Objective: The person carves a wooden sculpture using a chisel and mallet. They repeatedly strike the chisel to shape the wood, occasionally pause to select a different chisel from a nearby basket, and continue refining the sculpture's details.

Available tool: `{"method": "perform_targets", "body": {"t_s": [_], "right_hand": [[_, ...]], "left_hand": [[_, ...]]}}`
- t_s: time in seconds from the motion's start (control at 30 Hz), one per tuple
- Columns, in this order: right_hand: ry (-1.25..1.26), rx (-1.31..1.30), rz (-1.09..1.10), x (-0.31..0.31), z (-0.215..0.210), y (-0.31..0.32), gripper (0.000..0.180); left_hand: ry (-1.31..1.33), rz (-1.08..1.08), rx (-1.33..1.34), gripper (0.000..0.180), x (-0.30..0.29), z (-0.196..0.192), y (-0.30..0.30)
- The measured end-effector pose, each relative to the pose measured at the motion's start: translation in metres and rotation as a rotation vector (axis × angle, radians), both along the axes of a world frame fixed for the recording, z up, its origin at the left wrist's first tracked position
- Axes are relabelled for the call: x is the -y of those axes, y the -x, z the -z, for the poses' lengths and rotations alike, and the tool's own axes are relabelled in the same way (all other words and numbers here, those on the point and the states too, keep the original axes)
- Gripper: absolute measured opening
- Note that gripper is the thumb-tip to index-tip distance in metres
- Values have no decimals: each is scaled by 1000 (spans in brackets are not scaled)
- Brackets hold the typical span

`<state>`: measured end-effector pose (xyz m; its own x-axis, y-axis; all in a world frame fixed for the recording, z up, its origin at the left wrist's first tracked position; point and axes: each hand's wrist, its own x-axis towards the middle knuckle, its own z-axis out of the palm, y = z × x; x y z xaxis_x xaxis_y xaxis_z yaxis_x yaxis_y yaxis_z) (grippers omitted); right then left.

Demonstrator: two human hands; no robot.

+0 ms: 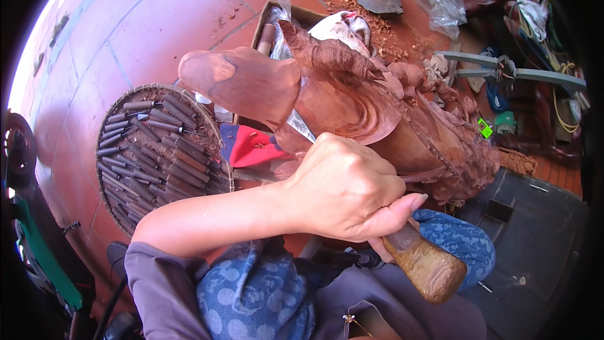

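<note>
My left hand (352, 189) is closed around a wood-handled chisel (434, 272), its thumb lying along the handle. The worn, wide butt of the handle sticks out toward my lap. On the far side of the fist its pale metal blade (302, 127) shows, angled up-left against a large reddish-brown wood carving (343, 104). Curled, ridged shapes run along the carving's top, and a smooth rounded block (236, 82) juts out at its left. The fist covers the middle of the chisel. I cannot see my right hand.
A round woven tray (148, 88) of several wood-handled carving tools stands left on the red tiled floor. Behind the carving is a box (264, 22) with cloth and plastic. A red cloth (255, 148) lies beside the tray. Grey metal bars (522, 74) and a dark board (535, 233) are right.
</note>
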<state>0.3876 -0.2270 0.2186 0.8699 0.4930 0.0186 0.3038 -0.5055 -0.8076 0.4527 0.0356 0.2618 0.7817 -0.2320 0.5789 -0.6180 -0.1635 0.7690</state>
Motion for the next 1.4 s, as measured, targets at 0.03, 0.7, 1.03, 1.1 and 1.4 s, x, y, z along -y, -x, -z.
{"method": "perform_targets", "body": {"t_s": [0.03, 0.7, 1.03, 1.1, 1.4], "right_hand": [[-4, 8, 3, -1, 0, 1, 34], [-80, -138, 58, 16, 13, 21, 42], [-162, -398, 120, 27, 22, 36, 41], [-239, -441, 166, 24, 22, 36, 40], [-322, -489, 367, 3, 17, 32, 29]], "left_hand": [[-10, 11, 18, 38, -1, 0, -1], [-227, 243, -295, 34, 15, -28, 24], [734, -223, -551, 52, -102, -37, 48], [931, -122, -480, 45, -127, -31, 54], [841, -587, -396, 44, -135, 13, 61]]}}
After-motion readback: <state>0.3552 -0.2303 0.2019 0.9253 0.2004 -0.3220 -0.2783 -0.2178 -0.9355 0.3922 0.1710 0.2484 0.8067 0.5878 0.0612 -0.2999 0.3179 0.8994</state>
